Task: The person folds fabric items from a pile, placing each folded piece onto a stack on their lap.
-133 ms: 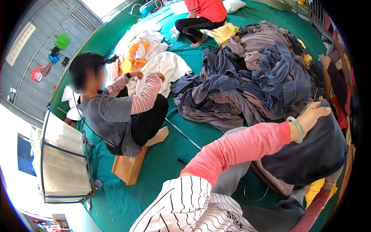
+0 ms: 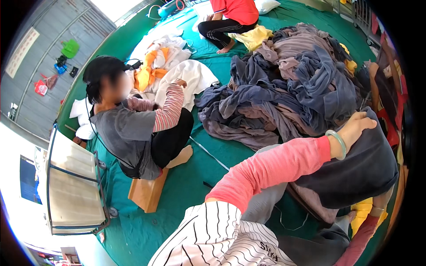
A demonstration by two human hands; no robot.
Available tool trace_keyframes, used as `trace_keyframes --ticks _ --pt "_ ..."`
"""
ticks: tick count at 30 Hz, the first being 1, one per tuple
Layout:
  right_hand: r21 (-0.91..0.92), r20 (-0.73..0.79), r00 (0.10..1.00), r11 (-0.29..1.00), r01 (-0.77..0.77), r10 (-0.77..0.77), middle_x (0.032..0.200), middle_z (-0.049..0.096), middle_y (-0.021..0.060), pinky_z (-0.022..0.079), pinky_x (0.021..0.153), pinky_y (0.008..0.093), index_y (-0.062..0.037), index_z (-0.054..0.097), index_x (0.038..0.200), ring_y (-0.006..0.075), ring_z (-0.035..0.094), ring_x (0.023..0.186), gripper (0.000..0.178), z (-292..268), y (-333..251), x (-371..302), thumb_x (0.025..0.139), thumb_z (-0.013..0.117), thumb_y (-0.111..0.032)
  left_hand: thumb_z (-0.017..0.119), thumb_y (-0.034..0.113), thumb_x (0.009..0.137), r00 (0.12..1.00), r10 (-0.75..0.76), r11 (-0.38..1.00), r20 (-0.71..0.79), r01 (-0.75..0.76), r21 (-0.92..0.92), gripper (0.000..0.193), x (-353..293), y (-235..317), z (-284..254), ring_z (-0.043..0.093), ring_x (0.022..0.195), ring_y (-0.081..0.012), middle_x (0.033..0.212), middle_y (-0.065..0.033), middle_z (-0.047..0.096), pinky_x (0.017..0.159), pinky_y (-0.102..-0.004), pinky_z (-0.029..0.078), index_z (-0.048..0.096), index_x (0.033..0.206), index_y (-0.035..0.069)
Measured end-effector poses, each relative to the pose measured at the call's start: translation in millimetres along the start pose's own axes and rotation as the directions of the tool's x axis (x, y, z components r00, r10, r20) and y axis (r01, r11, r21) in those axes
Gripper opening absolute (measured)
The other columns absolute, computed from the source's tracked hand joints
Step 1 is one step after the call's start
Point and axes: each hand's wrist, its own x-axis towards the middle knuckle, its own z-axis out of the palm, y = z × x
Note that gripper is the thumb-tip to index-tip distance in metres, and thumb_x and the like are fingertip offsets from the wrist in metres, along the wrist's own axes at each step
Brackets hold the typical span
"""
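My left hand (image 2: pixel 353 134), wearing a pale green bangle, is closed on the upper edge of a dark grey towel (image 2: pixel 353 173) at the right. From there the towel hangs in a broad fold over my lap. Low at the right, my right hand (image 2: pixel 385 200) shows only its wrist part beside the towel's lower edge; the cloth hides its fingers. A brownish-mauve cloth (image 2: pixel 326 210) lies under the towel, with a yellow cloth (image 2: pixel 361 217) next to it.
A big heap of grey and mauve towels (image 2: pixel 288 84) lies ahead on the green ground sheet (image 2: pixel 177 221). One person (image 2: pixel 133 128) sits left on a wooden stool (image 2: pixel 148 190), near white and orange cloths (image 2: pixel 153 66). Another person (image 2: pixel 230 22) crouches behind. A wheeled cart (image 2: pixel 73 181) stands left.
My left hand has shifted slightly, and the towel's upper edge beside it stands a little higher. The person on the left has lowered one hand.
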Motion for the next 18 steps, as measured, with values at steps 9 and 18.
trace_keyframes --ticks 9,18 --pt "0.990 0.143 0.900 -0.063 -0.128 0.411 0.127 0.045 0.0150 0.032 0.100 0.0353 0.0010 0.041 0.125 0.0260 0.043 0.118 0.047 -25 -4 -1 0.087 0.052 -0.023 0.048 0.020 0.078 0.981 -0.151 0.981 -0.120 0.134 -0.141 0.019 7 5 -10 0.055 0.064 -0.0171 0.073 -0.0048 0.061 0.065 -0.0276 0.044 0.058 0.073 0.004" --pt "0.915 -0.112 0.885 0.395 -0.086 0.453 0.101 0.057 0.0053 0.041 0.083 0.0249 0.0007 0.057 0.101 0.0138 0.053 0.092 0.022 -41 -70 1 0.080 0.054 -0.007 0.060 0.006 0.074 0.950 0.305 0.885 -0.069 -0.256 0.388 0.010 -7 19 -19 0.049 0.071 -0.0092 0.076 -0.0001 0.052 0.064 -0.0238 0.042 0.054 0.082 0.004"
